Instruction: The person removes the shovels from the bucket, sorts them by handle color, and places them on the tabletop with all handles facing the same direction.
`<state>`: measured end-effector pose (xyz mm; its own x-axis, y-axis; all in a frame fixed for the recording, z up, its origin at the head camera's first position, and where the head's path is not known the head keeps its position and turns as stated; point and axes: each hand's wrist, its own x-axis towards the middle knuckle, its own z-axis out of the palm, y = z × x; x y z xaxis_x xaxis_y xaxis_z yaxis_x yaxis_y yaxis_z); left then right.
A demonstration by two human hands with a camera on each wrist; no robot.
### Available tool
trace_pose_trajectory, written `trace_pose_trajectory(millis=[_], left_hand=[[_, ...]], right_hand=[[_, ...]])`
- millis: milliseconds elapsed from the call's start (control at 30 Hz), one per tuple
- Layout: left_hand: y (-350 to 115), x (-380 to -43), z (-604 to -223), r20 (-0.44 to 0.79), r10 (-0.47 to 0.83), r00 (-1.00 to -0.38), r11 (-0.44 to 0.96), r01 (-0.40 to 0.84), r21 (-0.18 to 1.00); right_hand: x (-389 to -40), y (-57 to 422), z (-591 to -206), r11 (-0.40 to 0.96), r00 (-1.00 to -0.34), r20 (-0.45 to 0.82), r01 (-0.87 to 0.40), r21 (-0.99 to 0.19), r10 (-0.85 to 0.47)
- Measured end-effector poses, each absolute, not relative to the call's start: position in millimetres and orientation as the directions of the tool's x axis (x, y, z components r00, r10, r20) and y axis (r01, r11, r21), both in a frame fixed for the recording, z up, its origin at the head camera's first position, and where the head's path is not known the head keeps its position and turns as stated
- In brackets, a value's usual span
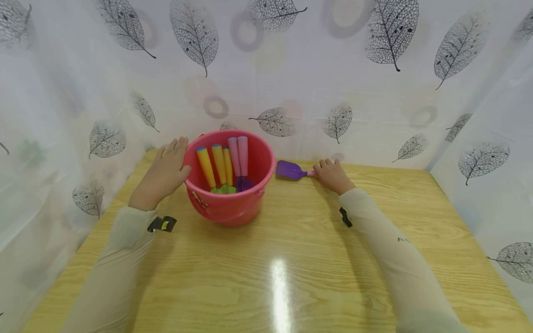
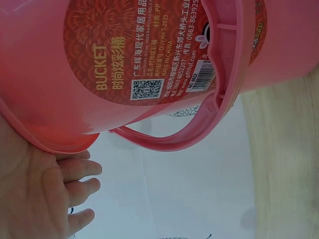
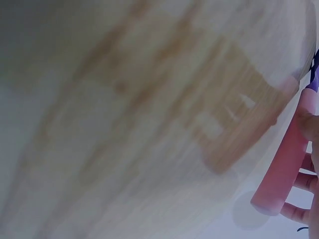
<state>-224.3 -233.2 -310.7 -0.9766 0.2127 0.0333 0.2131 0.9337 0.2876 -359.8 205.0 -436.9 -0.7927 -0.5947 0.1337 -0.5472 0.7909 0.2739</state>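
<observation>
Purple toy shovel (image 1: pixel 289 170), one — centre of the frame, beside the bucket; my right hand (image 1: pixel 331 177) grips its pink handle (image 3: pixel 281 159), thumb against fingers, likely to leave the blade free. Pink bucket (image 1: pixel 233 212), one — left of centre, on the wooden table (image 1: pixel 233 282); my left hand (image 1: pixel 162 176) lies at its left rim, fingers extended, not clamped, seemingly to steady it. Yellow handles (image 1: pixel 220 164) and two pink handles (image 1: pixel 239 157) point up inside, presumably for easy grasping.
</observation>
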Motion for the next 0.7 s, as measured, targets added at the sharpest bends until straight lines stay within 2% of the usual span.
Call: trace_pose_trajectory(millis=[700], left_hand=[[-234.0, -224.6, -311.7, 0.044, 0.217, -0.975, 0.934, 0.221, 0.282]], right_hand=[[-359.9, 203.4, -436.5, 0.797, -0.806, 0.112, -0.536, 0.279, -0.581]])
